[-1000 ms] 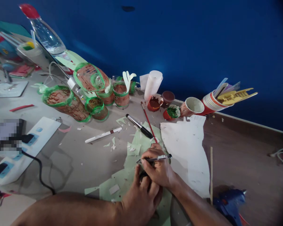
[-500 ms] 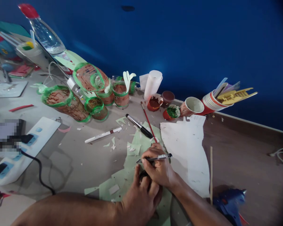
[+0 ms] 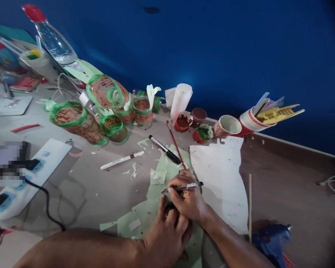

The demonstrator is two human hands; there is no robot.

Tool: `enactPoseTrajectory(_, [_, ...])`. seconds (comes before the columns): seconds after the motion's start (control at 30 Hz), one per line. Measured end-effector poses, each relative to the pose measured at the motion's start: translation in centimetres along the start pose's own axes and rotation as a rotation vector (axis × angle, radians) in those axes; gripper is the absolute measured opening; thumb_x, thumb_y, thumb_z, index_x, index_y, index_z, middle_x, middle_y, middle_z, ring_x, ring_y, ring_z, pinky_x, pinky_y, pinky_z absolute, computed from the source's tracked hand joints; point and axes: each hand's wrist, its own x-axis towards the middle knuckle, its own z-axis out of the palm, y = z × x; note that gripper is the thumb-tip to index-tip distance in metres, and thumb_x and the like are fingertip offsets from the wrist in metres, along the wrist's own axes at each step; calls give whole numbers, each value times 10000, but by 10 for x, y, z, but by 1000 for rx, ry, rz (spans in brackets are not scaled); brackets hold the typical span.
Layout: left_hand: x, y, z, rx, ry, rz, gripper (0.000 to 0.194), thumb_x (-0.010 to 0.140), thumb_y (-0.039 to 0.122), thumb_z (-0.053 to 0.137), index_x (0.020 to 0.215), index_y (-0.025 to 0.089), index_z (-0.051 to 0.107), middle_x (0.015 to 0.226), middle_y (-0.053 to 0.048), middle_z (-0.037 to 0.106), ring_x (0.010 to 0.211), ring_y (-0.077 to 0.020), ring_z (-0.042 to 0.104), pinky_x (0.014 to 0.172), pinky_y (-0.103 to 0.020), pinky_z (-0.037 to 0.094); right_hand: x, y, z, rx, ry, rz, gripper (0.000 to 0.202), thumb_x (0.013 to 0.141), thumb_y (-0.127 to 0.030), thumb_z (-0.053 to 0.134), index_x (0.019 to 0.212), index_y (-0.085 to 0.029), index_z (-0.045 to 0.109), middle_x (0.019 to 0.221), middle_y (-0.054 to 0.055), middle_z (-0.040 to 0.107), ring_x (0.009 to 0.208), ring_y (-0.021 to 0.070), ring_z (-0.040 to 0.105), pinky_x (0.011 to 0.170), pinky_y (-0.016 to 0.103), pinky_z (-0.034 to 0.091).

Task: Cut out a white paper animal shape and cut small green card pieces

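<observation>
Ideally lightly, the right hand (image 3: pixel 190 199) pinches a slim black-and-clear pen (image 3: pixel 194 185) over the flat pale-green paper (image 3: pixel 147 216). On that paper, the left hand (image 3: pixel 166 234) should press evenly; its grip is unclear.

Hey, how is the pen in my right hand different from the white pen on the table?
The held pen is dark and silvery, while the white pen has a brown band. The held pen is gripped in your right hand; the white pen lies flat on the table. Both are slim.
</observation>
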Motion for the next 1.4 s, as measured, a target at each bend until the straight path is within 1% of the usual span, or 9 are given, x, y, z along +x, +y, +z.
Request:
enactPoseTrajectory(0.3, [0, 0, 2, 9, 24, 0, 436, 905, 411, 436, 1268, 193, 540, 1142, -115, 594, 935, -293, 552, 930, -635, 335, 2, -2, -1, -13, 13, -15, 121, 782, -161, 489, 684, -212, 540, 573, -24, 576, 589, 151, 495, 751, 347, 384])
enactPoseTrajectory(0.43, [-1, 1, 4, 19, 16, 15, 482, 893, 474, 440, 1265, 184, 539, 1083, -112, 602, 849, -259, 551, 944, -647, 308, -1, -1, -4, 50, 90, 14, 131, 806, -160, 486, 700, -213, 543, 584, -23, 568, 599, 153, 507, 755, 359, 397])
enactPoseTrajectory(0.6, [-1, 0, 4, 50, 17, 14, 426, 904, 412, 435, 1253, 194, 545, 997, -91, 605, 785, -230, 531, 942, -634, 303, -10, 4, -1, 234, 262, 161, 200, 893, -211, 442, 1033, -214, 584, 804, 40, 629, 727, 176, 584, 713, 344, 467])
enactPoseTrajectory(0.73, [-1, 0, 5, 101, 74, 0, 418, 903, 378, 426, 1248, 176, 548, 938, -77, 601, 747, -224, 528, 930, -624, 307, -14, 7, 5, 281, 290, 190, 316, 926, -206, 405, 1226, -241, 498, 706, 0, 631, 716, 165, 603, 664, 299, 495])
enactPoseTrajectory(0.83, [-1, -1, 5, 137, 87, 4, 458, 885, 443, 440, 1239, 176, 556, 932, -73, 594, 752, -227, 536, 939, -612, 299, -11, 7, 6, 278, 310, 207, 312, 933, -208, 397, 1222, -245, 507, 662, -16, 619, 704, 158, 610, 643, 274, 499])
enactPoseTrajectory(1.0, [0, -3, 3, 206, 62, 44, 737, 774, 669, 483, 1254, 113, 539, 963, -104, 592, 815, -255, 558, 987, -563, 271, -5, 5, 2, 272, 302, 233, 262, 929, -226, 396, 1126, -209, 567, 664, -6, 604, 616, 140, 591, 587, 254, 483])
enactPoseTrajectory(1.17, [7, -1, -1, 226, -2, 15, 803, 739, 702, 504, 1270, 100, 523, 931, -112, 603, 827, -268, 576, 998, -554, 268, -2, 3, 2, 305, 309, 223, 239, 921, -245, 402, 1069, -196, 583, 598, -22, 566, 539, 127, 560, 552, 244, 466])
enactPoseTrajectory(1.27, [13, -1, -7, 203, -29, 18, 736, 738, 667, 549, 1221, 112, 557, 935, -111, 615, 831, -259, 590, 1000, -528, 296, -1, 3, 3, 322, 318, 219, 240, 917, -248, 412, 1069, -199, 590, 580, -25, 561, 517, 122, 542, 527, 233, 453])
enactPoseTrajectory(1.4, [12, -12, -21, 167, 40, 99, 437, 798, 508, 599, 1028, 138, 618, 867, -66, 619, 775, -203, 597, 952, -433, 386, 2, 1, 1, 325, 327, 188, 245, 917, -245, 409, 1052, -194, 607, 556, -24, 558, 510, 125, 529, 510, 228, 440])
